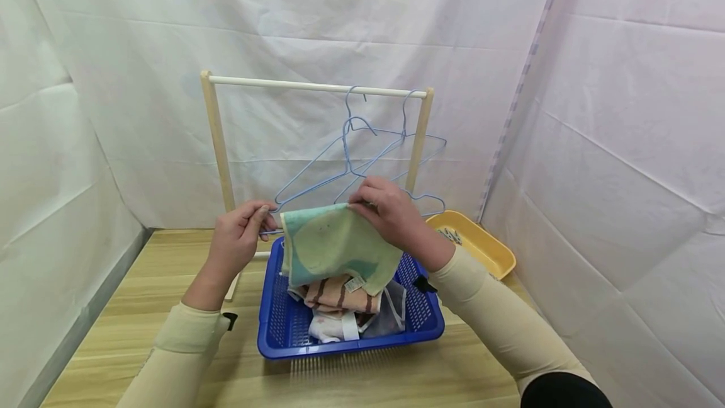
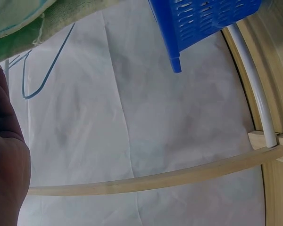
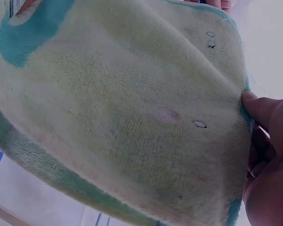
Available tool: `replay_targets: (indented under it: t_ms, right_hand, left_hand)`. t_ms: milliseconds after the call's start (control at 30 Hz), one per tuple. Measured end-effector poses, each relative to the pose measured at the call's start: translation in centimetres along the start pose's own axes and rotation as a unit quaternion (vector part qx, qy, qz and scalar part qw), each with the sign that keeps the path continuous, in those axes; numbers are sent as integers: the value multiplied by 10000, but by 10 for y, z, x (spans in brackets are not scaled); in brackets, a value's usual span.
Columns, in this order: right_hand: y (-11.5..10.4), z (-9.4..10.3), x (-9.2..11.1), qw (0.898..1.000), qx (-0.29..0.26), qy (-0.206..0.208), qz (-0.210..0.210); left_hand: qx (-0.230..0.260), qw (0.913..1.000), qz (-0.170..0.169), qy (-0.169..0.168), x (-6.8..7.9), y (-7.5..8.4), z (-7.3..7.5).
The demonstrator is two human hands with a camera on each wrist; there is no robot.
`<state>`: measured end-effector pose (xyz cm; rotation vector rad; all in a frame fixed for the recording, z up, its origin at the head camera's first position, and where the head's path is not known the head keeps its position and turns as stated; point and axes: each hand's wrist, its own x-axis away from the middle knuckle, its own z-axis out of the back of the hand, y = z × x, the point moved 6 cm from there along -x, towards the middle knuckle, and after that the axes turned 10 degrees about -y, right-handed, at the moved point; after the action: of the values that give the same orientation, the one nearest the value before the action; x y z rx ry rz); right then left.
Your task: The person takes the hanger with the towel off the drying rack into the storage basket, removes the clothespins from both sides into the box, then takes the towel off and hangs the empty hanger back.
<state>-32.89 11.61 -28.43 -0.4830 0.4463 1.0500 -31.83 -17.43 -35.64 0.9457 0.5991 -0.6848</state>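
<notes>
A green and teal towel hangs over the lower bar of a blue wire hanger, above the basket. My left hand grips the hanger's left corner, beside the towel's edge. At the towel's top fold, my right hand pinches the cloth between thumb and fingers. Close up in the right wrist view, the towel shows small printed marks, with the thumb of my right hand on its edge. Only part of my left hand shows in the left wrist view.
Below stands a blue basket with a peach striped cloth, white cloth and grey mesh. Behind is a rack carrying more wire hangers. A yellow tray with metal clips sits at right.
</notes>
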Motion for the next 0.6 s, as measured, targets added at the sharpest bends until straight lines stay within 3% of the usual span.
replay_targets:
  t_ms: [600]
  right_hand:
    - [-2, 17, -7, 9999, -59, 125, 18]
  left_hand:
    - [16, 10000, 31, -24, 2, -1, 0]
